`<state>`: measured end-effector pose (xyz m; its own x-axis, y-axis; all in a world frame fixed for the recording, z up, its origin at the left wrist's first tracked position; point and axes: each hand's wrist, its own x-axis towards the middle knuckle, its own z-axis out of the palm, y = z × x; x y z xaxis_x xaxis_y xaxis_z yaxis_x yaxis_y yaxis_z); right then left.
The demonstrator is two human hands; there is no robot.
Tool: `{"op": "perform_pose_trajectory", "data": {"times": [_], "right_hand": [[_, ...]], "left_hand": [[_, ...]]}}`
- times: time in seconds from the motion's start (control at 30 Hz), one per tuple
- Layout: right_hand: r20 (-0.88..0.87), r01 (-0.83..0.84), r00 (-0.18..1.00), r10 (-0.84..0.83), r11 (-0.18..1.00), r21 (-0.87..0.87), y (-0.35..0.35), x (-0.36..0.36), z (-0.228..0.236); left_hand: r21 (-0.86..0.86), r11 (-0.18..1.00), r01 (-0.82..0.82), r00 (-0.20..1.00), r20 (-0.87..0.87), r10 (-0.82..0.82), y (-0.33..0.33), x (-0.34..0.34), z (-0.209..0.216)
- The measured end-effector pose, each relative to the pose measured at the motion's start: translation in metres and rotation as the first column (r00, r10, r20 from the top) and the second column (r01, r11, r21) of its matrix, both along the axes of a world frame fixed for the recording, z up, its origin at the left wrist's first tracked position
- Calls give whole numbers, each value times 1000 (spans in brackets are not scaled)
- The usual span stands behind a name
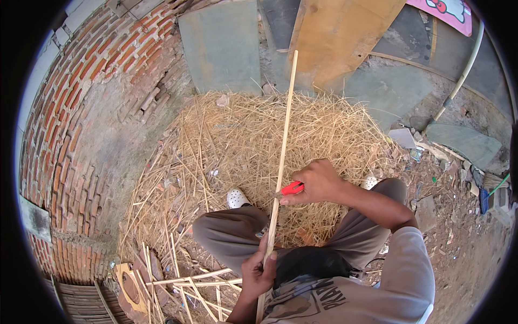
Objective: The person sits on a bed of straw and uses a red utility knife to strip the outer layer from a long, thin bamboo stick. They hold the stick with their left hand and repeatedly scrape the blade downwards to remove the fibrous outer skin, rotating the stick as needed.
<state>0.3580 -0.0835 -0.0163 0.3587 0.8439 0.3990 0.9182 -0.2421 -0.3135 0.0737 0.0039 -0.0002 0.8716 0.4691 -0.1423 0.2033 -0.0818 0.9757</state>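
A long, pale strip of split bamboo [285, 132] runs up from beside my waist, tilted slightly to the right at its top. My left hand [258, 274] is wrapped around its lower part, close to my lap. Higher up, my right hand [319, 182] grips a red-handled utility knife [293, 188]. The knife's front end meets the strip at about knee height; the blade itself is too small to make out well. Several more bamboo strips [202, 278] lie crossed on the ground beside my left hand.
A wide heap of thin bamboo shavings [237, 129] covers the ground before my bent legs. Brick wall [70, 146] rises at the left. Grey and brown boards [218, 48] lean at the back, and a pale pole [461, 75] slants beside rubble [467, 175] at the right.
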Motion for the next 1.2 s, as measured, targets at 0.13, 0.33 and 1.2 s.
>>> {"op": "perform_pose_trajectory", "data": {"times": [0.13, 0.33, 1.2], "right_hand": [[-19, 45, 999, -45, 999, 29, 14, 18, -8], [36, 72, 997, -72, 997, 0, 24, 28, -17], [-275, 352, 840, -469, 854, -383, 18, 81, -17]], "left_hand": [[27, 997, -72, 995, 74, 70, -2, 1, -3], [151, 989, -3, 999, 44, -3, 8, -2, -8], [123, 989, 84, 996, -43, -79, -5, -26, -15]]}}
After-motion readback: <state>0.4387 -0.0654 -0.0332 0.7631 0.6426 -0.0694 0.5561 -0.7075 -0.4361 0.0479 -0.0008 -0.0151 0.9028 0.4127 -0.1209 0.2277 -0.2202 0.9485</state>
